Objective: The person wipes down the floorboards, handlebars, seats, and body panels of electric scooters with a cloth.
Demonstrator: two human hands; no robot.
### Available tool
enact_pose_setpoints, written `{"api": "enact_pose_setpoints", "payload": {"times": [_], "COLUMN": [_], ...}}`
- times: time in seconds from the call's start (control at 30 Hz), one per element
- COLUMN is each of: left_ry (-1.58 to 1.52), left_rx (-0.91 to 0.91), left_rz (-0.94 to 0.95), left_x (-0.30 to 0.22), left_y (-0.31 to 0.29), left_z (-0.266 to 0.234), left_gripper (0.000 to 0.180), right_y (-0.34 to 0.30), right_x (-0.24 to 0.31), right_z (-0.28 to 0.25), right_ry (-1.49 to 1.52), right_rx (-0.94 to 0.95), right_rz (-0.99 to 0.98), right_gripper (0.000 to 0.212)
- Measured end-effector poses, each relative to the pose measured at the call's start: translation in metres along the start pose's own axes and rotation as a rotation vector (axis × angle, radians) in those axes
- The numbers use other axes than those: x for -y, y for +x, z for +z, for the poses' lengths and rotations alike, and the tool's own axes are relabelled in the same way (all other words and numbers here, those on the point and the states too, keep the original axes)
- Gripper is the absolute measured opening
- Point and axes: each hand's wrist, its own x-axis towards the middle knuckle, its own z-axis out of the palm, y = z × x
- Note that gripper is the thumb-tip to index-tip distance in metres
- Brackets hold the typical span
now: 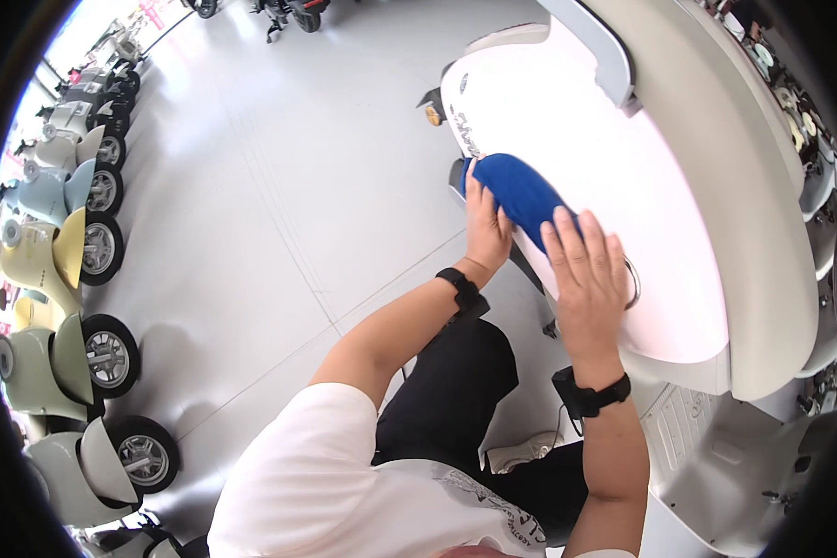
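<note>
A folded blue cloth (521, 192) lies against the glossy white side panel (623, 177) of a scooter on my right. My left hand (485, 226) grips the cloth by its left edge, with the thumb nearer me. Flat on the cloth's near right end and the panel beside it rests my right hand (586, 274), fingers stretched out. A round metal ring (633, 283) shows on the panel just right of that hand, partly hidden by it.
The scooter's beige seat (753, 186) runs along the panel's right side, with a grey grab rail (614, 56) at the far end. An orange indicator light (432, 114) sticks out beyond. Several pastel scooters (42, 256) stand in a row at left on the grey floor (251, 186).
</note>
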Motion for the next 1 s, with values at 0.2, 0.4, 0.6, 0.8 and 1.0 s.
{"api": "enact_pose_setpoints", "payload": {"times": [0.2, 0.4, 0.6, 0.8, 1.0], "left_ry": [0.045, 0.029, -0.151, -0.123, -0.074], "left_rx": [0.210, 0.456, 0.131, -0.001, 0.146], "left_rz": [-0.229, -0.134, 0.442, 0.494, 0.535], "left_x": [0.002, -0.028, -0.127, -0.161, -0.134], "left_y": [-0.076, -0.097, 0.005, 0.031, -0.015], "left_z": [-0.016, -0.043, -0.020, 0.022, 0.021], "left_gripper": [0.036, 0.028, 0.018, 0.014, 0.007], "right_y": [-0.046, -0.089, -0.083, -0.100, -0.132], "right_x": [-0.005, -0.022, -0.078, -0.088, -0.087], "right_z": [0.021, -0.019, -0.089, -0.056, -0.038], "right_ry": [0.053, 0.219, -0.240, -0.313, -0.231], "right_rx": [-0.001, 0.119, -0.298, -0.420, -0.522], "right_rz": [-0.192, -0.127, 0.083, 0.310, 0.306], "right_gripper": [0.024, 0.024, 0.024, 0.029, 0.028]}}
